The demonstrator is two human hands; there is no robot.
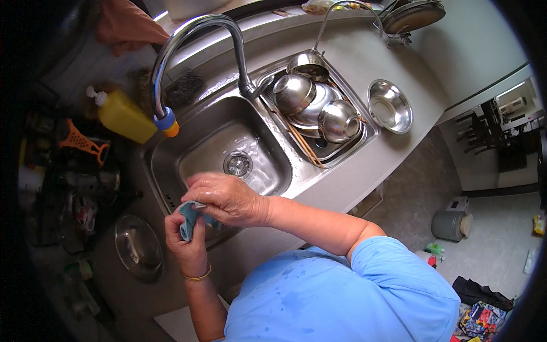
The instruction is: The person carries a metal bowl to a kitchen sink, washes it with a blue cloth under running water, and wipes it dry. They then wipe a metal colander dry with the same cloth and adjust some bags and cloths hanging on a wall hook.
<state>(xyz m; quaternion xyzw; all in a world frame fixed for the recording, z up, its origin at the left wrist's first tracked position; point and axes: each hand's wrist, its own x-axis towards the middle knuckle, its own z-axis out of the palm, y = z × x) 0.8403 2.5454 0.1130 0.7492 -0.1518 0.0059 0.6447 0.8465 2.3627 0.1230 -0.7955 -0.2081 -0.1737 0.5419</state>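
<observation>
Over the near left edge of the sink basin [273, 179], my two hands meet. My left hand [192, 252] grips a folded teal cloth [186, 231] between thumb and fingers. My right hand [235, 201], wet and slightly blurred at the fingertips, curls over thin light-coloured utensils [199, 205]. Only their short ends show against the cloth, so their kind is unclear. The basin holds little besides some water around its drain strainer [238, 164]. Above it arches a chrome faucet [241, 55] with a blue and orange nozzle [166, 122].
Stacked metal bowls [294, 94] and wooden chopsticks [303, 143] fill the side basin. A metal bowl [391, 107] stands right of it. Leftward are a yellow pump bottle [126, 115], an orange peeler [83, 141] and an oval metal dish or lid [139, 248].
</observation>
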